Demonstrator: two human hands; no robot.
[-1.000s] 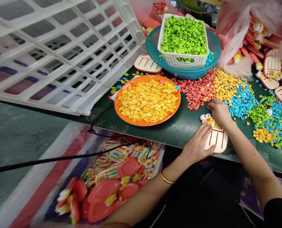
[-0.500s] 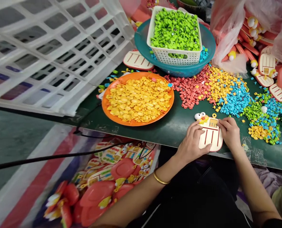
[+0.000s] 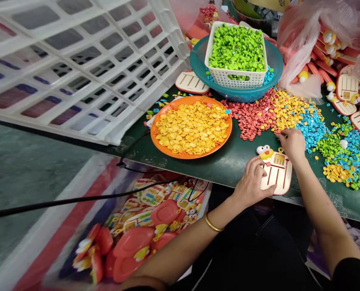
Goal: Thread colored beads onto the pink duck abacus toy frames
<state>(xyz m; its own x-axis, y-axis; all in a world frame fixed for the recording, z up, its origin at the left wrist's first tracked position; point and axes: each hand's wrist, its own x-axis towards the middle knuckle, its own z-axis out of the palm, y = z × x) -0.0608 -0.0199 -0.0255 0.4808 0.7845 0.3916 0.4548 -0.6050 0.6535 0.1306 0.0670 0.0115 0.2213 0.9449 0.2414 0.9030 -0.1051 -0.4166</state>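
The left hand (image 3: pixel 253 178), low and right of the frame's centre, gripped the left side of a cream board (image 3: pixel 283 178), fingers curled over its edge and thumb across its lower part. The board lay at the near edge of the green table (image 3: pixel 195 169), with a big-eyed yellow head (image 3: pixel 265 152) at its upper left corner and a small red piece (image 3: pixel 268 164) just below that. The right hand (image 3: pixel 293 144) was just above the board's upper right, thumb and forefinger drawn close together near the red pieces (image 3: pixel 251 125) and yellow pieces (image 3: pixel 284 107); I could not tell whether they pinched anything. Mid-frame stood an orange plate (image 3: pixel 159 145) of yellow discs (image 3: pixel 195 128). Toward the top, a white basket (image 3: pixel 218 74) of green pieces (image 3: pixel 236 48) sat in a teal basin (image 3: pixel 198 60). A white crate (image 3: pixel 119 131) slanted across the upper left.
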